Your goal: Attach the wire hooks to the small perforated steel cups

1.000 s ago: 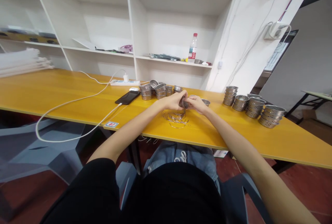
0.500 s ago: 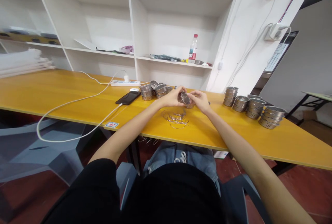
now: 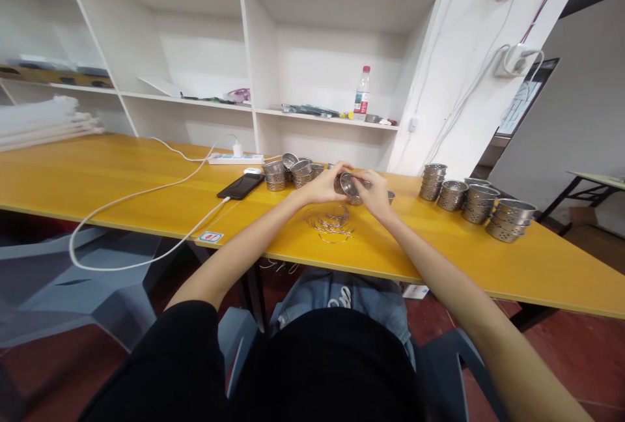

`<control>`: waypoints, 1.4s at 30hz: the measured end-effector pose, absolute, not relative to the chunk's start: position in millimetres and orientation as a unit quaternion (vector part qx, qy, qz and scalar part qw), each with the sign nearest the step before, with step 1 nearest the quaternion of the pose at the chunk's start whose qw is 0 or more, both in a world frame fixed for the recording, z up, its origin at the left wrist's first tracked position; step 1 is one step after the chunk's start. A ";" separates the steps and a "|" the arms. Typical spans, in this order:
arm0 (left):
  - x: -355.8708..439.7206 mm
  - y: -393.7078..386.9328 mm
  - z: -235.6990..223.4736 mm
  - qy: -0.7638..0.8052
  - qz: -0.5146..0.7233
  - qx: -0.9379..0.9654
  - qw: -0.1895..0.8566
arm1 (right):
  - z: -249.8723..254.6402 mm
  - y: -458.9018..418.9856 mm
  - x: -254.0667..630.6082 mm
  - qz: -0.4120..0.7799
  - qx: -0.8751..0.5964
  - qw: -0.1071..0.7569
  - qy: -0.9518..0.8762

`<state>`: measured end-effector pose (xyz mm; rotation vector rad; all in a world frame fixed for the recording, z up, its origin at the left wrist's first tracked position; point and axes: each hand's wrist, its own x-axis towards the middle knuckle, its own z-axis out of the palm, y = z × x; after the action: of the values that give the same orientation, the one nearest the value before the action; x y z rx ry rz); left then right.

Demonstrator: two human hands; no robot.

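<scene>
A small perforated metal strainer cup point(image 3: 347, 184) is tilted with its mouth toward me, above the yellow table. My left hand point(image 3: 328, 185) is closed around its left side. My right hand point(image 3: 374, 192) has its fingers bent at the cup's rim, with the fingertips partly inside the mouth; whether they pinch anything small is hidden. Below the hands lies a loose heap of thin metal wire rings point(image 3: 332, 221). Partly hidden behind my right hand, another metal cup point(image 3: 390, 196) stands on the table.
Stacked perforated cups point(image 3: 301, 171) stand left of my hands, and more stacks point(image 3: 510, 219) stand at the right. A black phone point(image 3: 241, 185) with a white cable point(image 3: 141, 189) lies at the left. White shelves point(image 3: 336, 51) rise behind the table point(image 3: 146, 210).
My right hand has moved slightly left, and its fingertips have gone from beside the rim to inside the cup's mouth. My left hand keeps its hold on the cup.
</scene>
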<state>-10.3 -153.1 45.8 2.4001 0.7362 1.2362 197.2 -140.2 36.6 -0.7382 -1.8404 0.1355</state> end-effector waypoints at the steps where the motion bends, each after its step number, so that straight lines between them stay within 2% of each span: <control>1: -10.6 -152.7 45.8 0.264 0.435 0.844 0.168 | 36.1 -140.2 196.9 0.042 -0.310 0.538 -0.783; 15: -7.5 -153.9 44.5 0.273 0.426 0.852 0.137 | 26.2 -131.6 192.9 -0.059 -0.304 0.424 -0.851; 23: -6.4 -150.0 39.9 0.278 0.427 0.848 0.145 | 23.2 -130.0 193.5 -0.054 -0.267 0.447 -0.852; 42: -7.0 -141.2 30.1 0.267 0.438 0.852 0.110 | 15.4 -127.3 194.1 -0.080 -0.284 0.411 -0.863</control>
<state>-7.0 -141.2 30.1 2.5027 0.7832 1.2860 194.1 -127.3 15.4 -0.7147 -2.1721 -0.2013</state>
